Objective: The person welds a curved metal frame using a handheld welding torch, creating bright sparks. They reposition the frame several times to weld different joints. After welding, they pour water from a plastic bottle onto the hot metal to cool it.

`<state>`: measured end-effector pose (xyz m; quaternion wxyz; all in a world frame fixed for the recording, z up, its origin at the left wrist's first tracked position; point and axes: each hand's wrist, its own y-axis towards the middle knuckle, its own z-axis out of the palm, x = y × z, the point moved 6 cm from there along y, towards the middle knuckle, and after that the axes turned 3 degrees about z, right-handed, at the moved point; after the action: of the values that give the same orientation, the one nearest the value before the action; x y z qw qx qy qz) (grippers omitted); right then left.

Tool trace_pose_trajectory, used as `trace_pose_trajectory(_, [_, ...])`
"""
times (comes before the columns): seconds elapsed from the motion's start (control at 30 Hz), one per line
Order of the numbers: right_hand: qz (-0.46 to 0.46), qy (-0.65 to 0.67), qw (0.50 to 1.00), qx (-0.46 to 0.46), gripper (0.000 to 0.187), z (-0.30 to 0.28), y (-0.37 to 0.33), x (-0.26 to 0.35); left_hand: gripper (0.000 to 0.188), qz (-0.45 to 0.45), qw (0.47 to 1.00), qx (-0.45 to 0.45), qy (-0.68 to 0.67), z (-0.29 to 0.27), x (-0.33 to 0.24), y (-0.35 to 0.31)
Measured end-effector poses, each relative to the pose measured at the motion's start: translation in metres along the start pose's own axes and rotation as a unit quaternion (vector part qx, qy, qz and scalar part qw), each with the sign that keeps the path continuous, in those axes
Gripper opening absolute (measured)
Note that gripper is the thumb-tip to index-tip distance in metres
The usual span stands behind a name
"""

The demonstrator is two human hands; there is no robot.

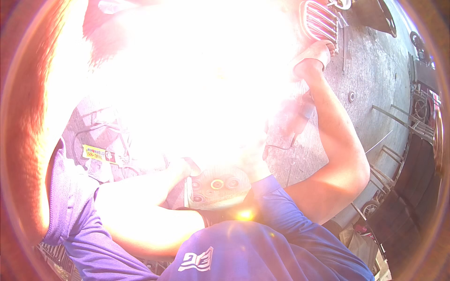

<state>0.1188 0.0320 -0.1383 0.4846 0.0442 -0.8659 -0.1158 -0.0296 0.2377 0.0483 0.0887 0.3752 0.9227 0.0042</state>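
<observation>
A huge white glare covers the middle of the head view and washes out whatever lies there. My right forearm [258, 166] reaches from a blue sleeve [276, 194] into this brightness, so my right hand and anything in it are hidden. On the left, my left arm [63, 79] rises close to the camera from a purple-looking sleeve [70, 201], lit orange and white; its hand does not show. Between my bent bare legs is a pale board-like surface [220, 194] with several round marks and a yellow ring [217, 184].
My right foot [318, 52], in a sandal, rests beside a ribbed metal piece [321, 21]. A yellow-labelled package [101, 154] lies left among cables. A small ring [351, 97] is on the concrete floor [375, 70]. Metal frames [389, 159] stand right. A faint corded object [293, 119] borders the glare.
</observation>
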Motion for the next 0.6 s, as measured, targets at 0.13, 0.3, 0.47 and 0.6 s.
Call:
trace_pose_trajectory(0.13, [0.026,0.026,0.999,-0.038,0.097,-0.0033,0.0014,0.0015,0.039,-0.001,1.0,0.001,0.0,-0.0029,-0.0009,0.0016])
trace_pose_trajectory(0.3, [0.016,0.035,0.997,-0.062,0.096,-0.0029,0.001,0.004,0.039,0.001,1.0,0.003,0.003,-0.0059,-0.0015,0.001])
trace_pose_trajectory(0.47, [0.008,0.059,0.996,-0.064,0.097,-0.0032,-0.0016,0.0008,0.04,0.0,1.0,0.003,0.006,-0.0079,-0.002,-0.0012])
trace_pose_trajectory(0.6, [-0.026,0.103,0.989,-0.106,0.1,-0.0059,-0.0033,0.0019,0.041,-0.002,1.0,0.005,0.01,-0.0097,-0.0021,-0.0003])
